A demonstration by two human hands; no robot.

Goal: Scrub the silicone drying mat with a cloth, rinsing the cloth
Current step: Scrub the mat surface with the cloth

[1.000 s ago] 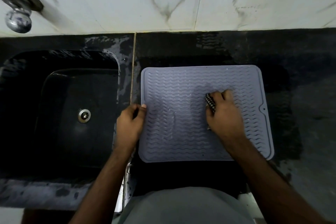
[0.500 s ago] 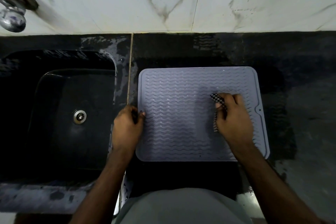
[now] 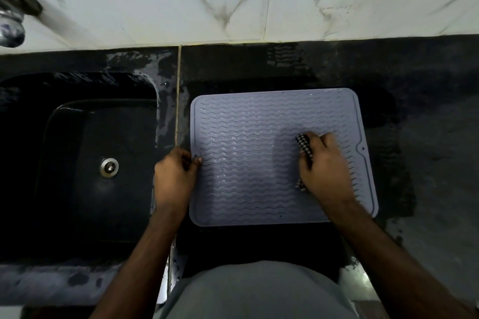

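Silicone mat (image 3: 248, 158) lies flat on the tabletop (image 3: 427, 137) just right of the sink (image 3: 77, 163); my left hand (image 3: 174, 179) pinches its edge so it cannot slide, while right-hand fingers (image 3: 315, 142) clamp the checkered cloth (image 3: 303, 147) against its ridges.

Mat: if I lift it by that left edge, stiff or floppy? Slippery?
Probably floppy: the mat looks thin and lies flat on the counter. Likely slippery: its ridges glisten wet. The left hand pinching its edge suggests that it slides under the cloth.
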